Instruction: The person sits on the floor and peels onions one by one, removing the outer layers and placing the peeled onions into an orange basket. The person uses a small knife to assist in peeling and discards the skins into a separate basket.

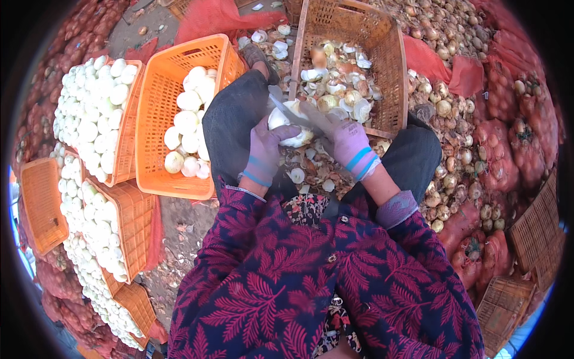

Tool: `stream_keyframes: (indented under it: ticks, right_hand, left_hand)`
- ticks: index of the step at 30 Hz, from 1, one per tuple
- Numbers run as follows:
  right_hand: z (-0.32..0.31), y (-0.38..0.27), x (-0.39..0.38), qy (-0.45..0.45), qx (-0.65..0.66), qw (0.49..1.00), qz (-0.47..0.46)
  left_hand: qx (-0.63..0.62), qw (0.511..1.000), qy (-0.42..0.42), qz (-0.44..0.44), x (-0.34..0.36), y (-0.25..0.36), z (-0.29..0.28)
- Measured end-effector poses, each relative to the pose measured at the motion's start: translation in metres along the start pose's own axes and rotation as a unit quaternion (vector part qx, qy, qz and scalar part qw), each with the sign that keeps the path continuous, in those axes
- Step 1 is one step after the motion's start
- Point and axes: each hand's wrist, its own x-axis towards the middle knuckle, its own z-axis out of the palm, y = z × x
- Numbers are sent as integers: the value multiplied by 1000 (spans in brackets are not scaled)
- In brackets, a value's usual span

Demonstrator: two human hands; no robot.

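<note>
My left hand [265, 146], in a lilac glove with blue bands, grips a white peeled onion [287, 128] above my lap. My right hand [351, 146], gloved alike, is closed on a knife [320, 122], whose blade lies across the onion and partly hides it. Just beyond both hands is a weathered orange crate [391, 78] containing onion skins and pieces. More loose peels [311, 167] lie between my bent legs. An orange crate [154, 119] beside my left knee holds several white peeled onions [188, 122].
Stacked crates [128, 227] full of white onions stand at the left, near an empty crate [42, 203]. Unpeeled onions [454, 155] lie heaped at the right, among red mesh sacks [496, 152]. More orange crates [532, 221] sit at the lower right.
</note>
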Motion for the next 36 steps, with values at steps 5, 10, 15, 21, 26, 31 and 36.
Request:
stream_keyframes:
  ticks: [5, 10, 15, 21, 26, 31, 36]
  right_hand:
    - [-9, 5, -6, -5, 96, 995, 10]
    - [17, 29, -4, -48, 270, 935, 225]
    - [-6, 28, -7, -44, 211, 939, 269]
    - [-30, -52, -6, 57, 232, 971, 2]
    - [-4, -48, 2, 17, 117, 993, 4]
    - [-2, -38, 7, 37, 243, 969, 28]
    - [-14, 21, 8, 121, 489, 780, 371]
  left_hand:
    - [-184, 972, -113, -94, -9, -18, -12]
    - [-269, 945, -182, -32, -16, -26, -11]
    - [-294, 943, -156, 25, -22, -12, -22]
    - [-399, 913, -88, -11, -15, -24, -19]
    - [-379, 921, -83, -19, -17, -32, -10]
    - [-412, 908, -70, -37, -14, -42, -3]
    - [-450, 889, -74, -42, -23, -31, -1]
